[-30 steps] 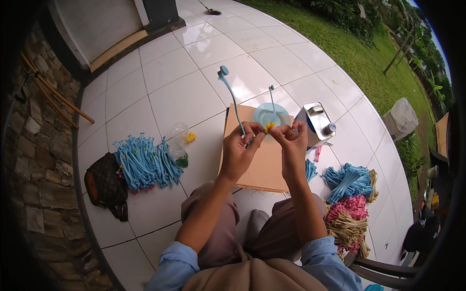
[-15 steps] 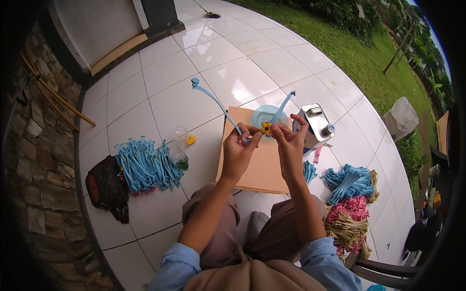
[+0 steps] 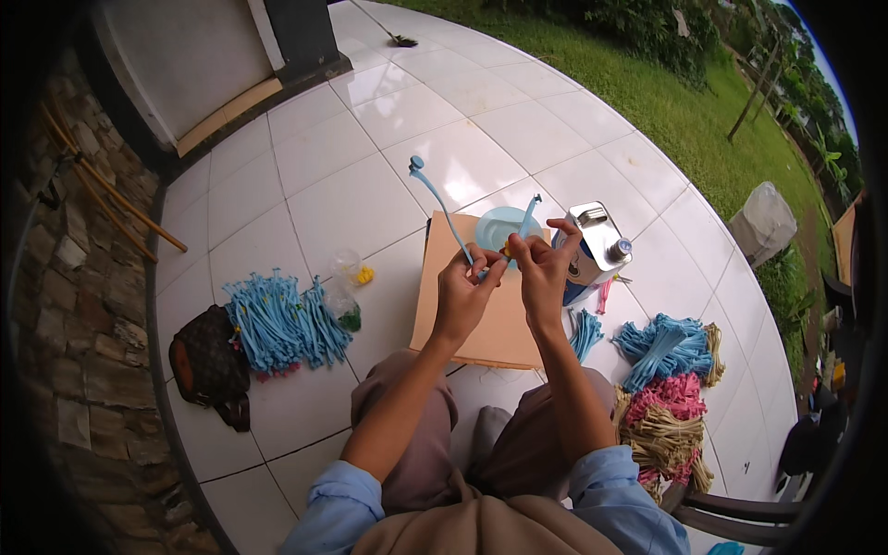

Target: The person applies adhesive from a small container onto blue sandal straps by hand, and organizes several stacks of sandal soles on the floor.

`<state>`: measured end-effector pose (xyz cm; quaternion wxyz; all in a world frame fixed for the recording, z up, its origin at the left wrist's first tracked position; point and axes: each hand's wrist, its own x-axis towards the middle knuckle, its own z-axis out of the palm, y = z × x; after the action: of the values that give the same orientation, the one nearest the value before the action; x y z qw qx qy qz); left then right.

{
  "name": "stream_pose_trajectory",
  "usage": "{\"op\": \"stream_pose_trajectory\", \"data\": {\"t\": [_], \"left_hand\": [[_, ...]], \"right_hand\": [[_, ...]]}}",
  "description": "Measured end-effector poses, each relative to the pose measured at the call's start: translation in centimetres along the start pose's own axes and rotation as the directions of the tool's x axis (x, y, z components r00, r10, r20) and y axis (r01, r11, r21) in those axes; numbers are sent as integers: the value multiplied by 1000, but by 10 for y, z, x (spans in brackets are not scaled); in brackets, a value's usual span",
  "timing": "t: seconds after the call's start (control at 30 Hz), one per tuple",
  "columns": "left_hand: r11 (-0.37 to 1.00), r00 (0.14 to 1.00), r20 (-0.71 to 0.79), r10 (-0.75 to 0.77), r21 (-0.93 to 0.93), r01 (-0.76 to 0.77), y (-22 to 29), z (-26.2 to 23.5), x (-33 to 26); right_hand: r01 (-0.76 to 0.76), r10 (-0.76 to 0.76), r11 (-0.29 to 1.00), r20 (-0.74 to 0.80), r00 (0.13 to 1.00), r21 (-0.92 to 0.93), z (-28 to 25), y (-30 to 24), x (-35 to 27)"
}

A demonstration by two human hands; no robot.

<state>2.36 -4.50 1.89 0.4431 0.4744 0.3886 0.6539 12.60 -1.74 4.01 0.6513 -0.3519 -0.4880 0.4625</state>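
A light blue strap (image 3: 435, 196), with a small knob at its raised end, curves up from the pinched fingers of my left hand (image 3: 464, 294). My right hand (image 3: 542, 277) pinches the strap's other length (image 3: 530, 217), which ends in a dark-tipped knob. Between my fingertips a yellow flower-shaped piece (image 3: 506, 249) shows only in part. Both hands are close together above a brown cardboard-like board (image 3: 504, 328). Behind them on the board is a pale blue round dish (image 3: 493, 225), partly hidden by the right hand and strap.
Right of the board stands a metal can (image 3: 597, 242), with bundles of blue straps (image 3: 661, 347), pink straps (image 3: 673, 398) and beige straps (image 3: 661, 444) nearby. At left lie more blue straps (image 3: 282, 319), a dark bag (image 3: 211, 356) and a clear plastic bag with yellow pieces (image 3: 364, 275).
My hands have drawn closer together, and the fingers now cover most of the yellow flower. The left strap end has swung right, and the right one has shifted left and lower.
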Motion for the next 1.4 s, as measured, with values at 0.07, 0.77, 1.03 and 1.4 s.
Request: {"op": "stream_pose_trajectory", "data": {"t": [0.07, 0.77, 1.03, 1.4], "left_hand": [[1000, 1000, -13, -12, -20, 12, -1, -3, 0], [860, 994, -95, -44, -510, -11, 32, -39, 0], [964, 973, -230, 13, -254, -73, 48, -73, -6], [940, 900, -358, -249, 136, 314, 19, -197, -20]], "right_hand": [[-71, 76, 925, -3, 997, -374, -8, -10, 7], [-12, 178, 950, 511, 841, -311, -53, 3, 20], [-197, 177, 980, 346, 922, 25, -24, 2, 20], [-500, 526, 814, 739, 422, -294, 124, 119, -81]]}}
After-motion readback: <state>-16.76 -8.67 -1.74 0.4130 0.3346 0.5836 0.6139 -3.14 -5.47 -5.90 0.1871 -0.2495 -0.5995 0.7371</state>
